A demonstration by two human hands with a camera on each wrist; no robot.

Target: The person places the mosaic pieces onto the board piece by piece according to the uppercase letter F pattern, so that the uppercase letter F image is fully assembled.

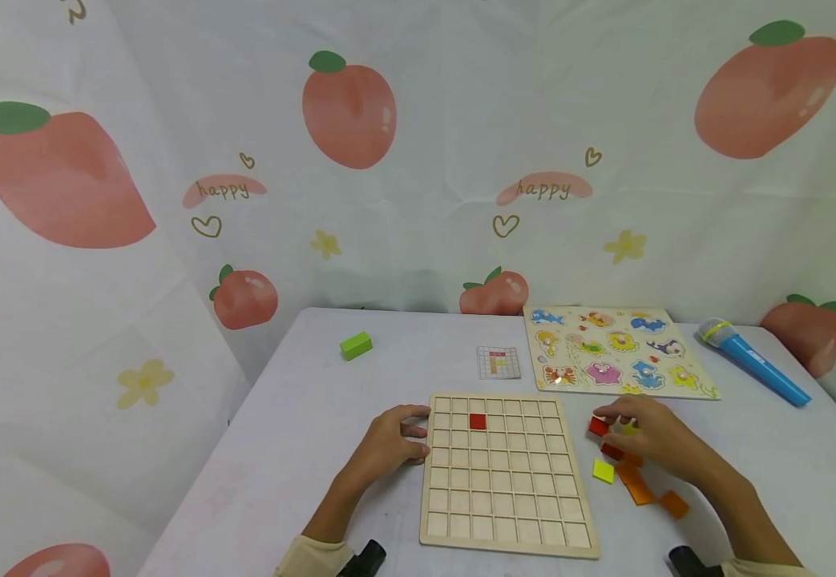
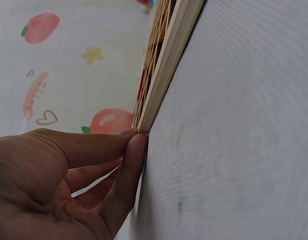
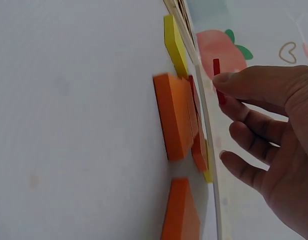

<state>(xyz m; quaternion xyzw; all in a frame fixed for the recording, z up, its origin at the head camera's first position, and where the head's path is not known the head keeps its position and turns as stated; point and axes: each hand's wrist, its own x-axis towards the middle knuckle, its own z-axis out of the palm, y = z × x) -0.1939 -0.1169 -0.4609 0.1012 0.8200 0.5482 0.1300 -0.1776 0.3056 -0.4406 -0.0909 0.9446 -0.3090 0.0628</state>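
Observation:
A wooden grid board (image 1: 507, 481) lies on the table, one red square tile (image 1: 478, 421) sitting in a cell near its top. My left hand (image 1: 392, 437) holds the board's left edge; in the left wrist view, thumb and fingertip (image 2: 138, 145) meet right at that edge. Right of the board, my right hand (image 1: 644, 433) pinches another red tile (image 3: 217, 67) between thumb and forefinger, raised over loose tiles. Under and beside this hand lie a dark red tile (image 1: 611, 451), a yellow tile (image 1: 603, 471) and several orange tiles (image 1: 634, 486), partly covered by the fingers.
Behind the board lies a small printed grid card (image 1: 498, 363). An animal puzzle board (image 1: 615, 353) and a blue toy microphone (image 1: 760, 365) are at the back right. A green block (image 1: 356, 345) stands at the back left. A fruit-print cloth (image 1: 418, 224) hangs behind the table.

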